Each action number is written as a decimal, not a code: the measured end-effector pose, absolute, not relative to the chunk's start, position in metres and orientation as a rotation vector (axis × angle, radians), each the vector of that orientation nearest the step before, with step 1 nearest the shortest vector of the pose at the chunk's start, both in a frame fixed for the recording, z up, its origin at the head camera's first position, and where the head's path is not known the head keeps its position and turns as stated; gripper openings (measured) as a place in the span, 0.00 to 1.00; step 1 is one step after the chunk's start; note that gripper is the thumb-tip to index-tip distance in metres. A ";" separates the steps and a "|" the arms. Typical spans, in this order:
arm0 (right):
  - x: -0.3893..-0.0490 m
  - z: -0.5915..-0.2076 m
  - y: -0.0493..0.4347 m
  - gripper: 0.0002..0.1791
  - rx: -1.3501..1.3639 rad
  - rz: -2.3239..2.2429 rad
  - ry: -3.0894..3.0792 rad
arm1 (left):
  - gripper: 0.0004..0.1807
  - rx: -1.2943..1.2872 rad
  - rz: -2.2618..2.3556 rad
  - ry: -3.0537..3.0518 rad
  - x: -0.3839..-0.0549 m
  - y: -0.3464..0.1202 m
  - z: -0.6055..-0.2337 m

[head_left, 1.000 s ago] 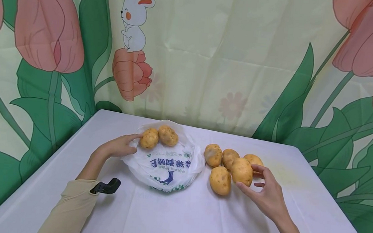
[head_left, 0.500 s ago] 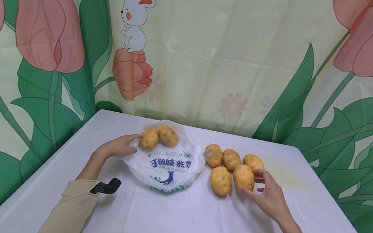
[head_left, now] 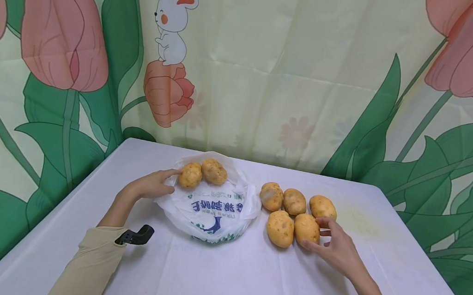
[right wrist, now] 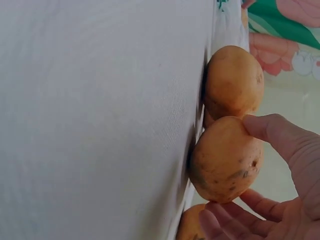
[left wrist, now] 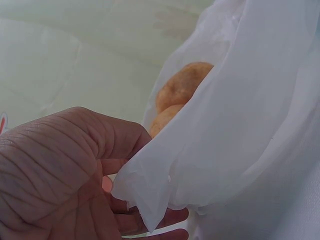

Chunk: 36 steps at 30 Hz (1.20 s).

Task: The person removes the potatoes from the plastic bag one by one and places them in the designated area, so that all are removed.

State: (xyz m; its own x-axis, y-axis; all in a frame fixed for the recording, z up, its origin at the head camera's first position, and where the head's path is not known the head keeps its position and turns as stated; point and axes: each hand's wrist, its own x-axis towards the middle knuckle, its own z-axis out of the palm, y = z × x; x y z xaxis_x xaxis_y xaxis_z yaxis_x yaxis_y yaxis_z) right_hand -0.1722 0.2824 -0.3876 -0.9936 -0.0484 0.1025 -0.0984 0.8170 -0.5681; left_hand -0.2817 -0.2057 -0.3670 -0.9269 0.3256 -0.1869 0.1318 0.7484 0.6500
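Note:
My left hand (head_left: 152,186) holds the left edge of a white plastic bag (head_left: 181,210) with blue and green print. In the left wrist view the bag's film (left wrist: 210,155) passes between thumb and fingers. Two potatoes (head_left: 190,175) lie at the back of the bag. On the right, my right hand (head_left: 338,250) grips a potato (head_left: 306,228) from its right side. In the right wrist view, my thumb is on one side of this potato (right wrist: 225,160) and my fingers on the other, close against the tabletop.
Left of the gripped potato lies another potato (head_left: 280,228). Behind them sit a mottled potato (head_left: 271,196), a middle potato (head_left: 295,201) and a right-hand potato (head_left: 322,207). The white-covered table (head_left: 218,275) ends at a curtain (head_left: 244,97) printed with tulips and a rabbit.
My right hand has lowered its potato beside the front one, uncovering the potatoes behind it. The left hand and the bag have stayed in place.

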 end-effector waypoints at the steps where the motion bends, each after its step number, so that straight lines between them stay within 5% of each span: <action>1: -0.173 -0.387 0.282 0.45 0.117 0.918 -2.920 | 0.36 0.354 0.956 2.659 -0.281 -0.206 -0.367; 36: -0.182 -0.367 0.230 0.37 0.331 0.919 -2.694 | 0.36 0.333 0.969 2.651 -0.280 -0.205 -0.367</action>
State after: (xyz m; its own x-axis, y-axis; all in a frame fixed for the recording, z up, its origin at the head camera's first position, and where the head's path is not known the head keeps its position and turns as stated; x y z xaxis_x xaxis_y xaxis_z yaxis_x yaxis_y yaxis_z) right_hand -0.1815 0.2303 -0.3665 -0.9360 -0.1256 0.3288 -0.3004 0.7720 -0.5602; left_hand -0.2799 -0.2049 -0.3672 -0.9287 0.3144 -0.1965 0.1135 0.7457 0.6566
